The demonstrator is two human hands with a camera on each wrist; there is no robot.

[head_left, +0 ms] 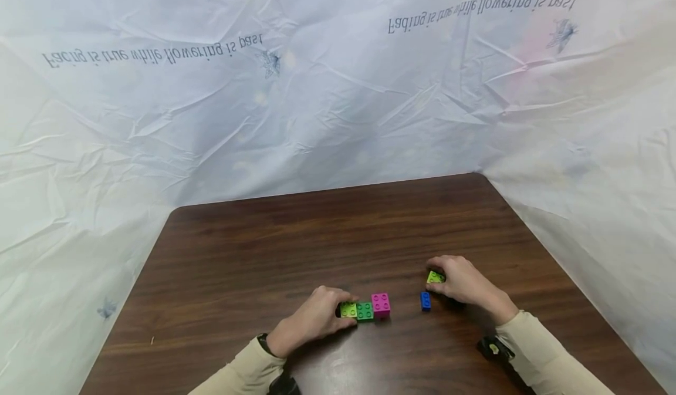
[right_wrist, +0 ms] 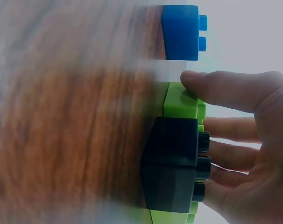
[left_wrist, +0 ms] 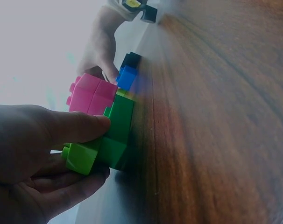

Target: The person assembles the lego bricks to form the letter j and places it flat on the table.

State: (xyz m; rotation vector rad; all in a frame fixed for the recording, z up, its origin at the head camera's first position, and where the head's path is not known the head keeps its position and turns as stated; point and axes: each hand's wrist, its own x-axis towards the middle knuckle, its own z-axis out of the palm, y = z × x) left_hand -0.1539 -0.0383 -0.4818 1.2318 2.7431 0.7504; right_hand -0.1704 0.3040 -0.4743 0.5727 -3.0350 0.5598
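My left hand (head_left: 315,314) grips a lime green toy brick (head_left: 348,310) between thumb and fingers. Right of that brick comes a darker green brick (head_left: 365,311), then a taller pink brick (head_left: 381,305), all in one row. In the left wrist view the lime brick (left_wrist: 82,158) sits on a dark green one (left_wrist: 117,151), and the thumb lies along their side. My right hand (head_left: 467,280) pinches another lime green brick (head_left: 435,277), thumb on its near side. A black brick (right_wrist: 174,163) stands beside it in the right wrist view, mostly hidden from the head view.
A small blue brick (head_left: 425,301) stands by itself on the brown wooden table (head_left: 253,254), between the pink brick and my right hand. White printed sheeting (head_left: 327,107) hangs behind the table and along both sides.
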